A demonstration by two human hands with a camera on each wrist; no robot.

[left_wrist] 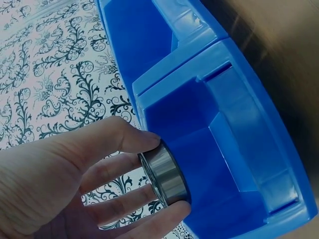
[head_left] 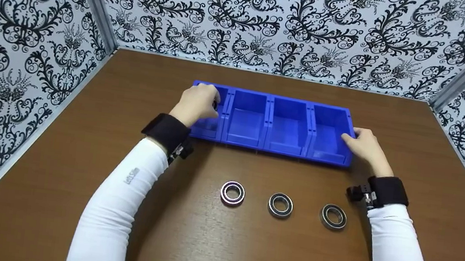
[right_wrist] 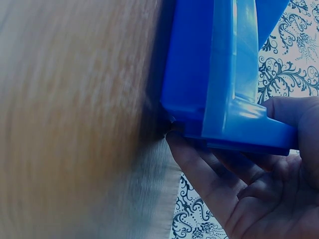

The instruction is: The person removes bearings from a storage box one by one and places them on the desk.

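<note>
My left hand (head_left: 197,103) is over the leftmost compartment of a blue divided bin (head_left: 287,150). Between its thumb and fingers it pinches a metal bearing (left_wrist: 165,174), tilted on edge above that compartment in the left wrist view. At the opposite end, my right hand (head_left: 368,151) grips the bin's right side wall. The right wrist view has the thumb on the wall's inner side and the fingers beneath and outside. Three more bearings lie flat in front of the bin: a left one (head_left: 241,194), a middle one (head_left: 271,205) and a right one (head_left: 324,216).
The bin stands lengthwise across a brown wooden table (head_left: 131,92), its several compartments side by side. Patterned black-and-white panels (head_left: 253,23) rise behind the table and at both sides, with grey metal posts (head_left: 98,5) at the corners.
</note>
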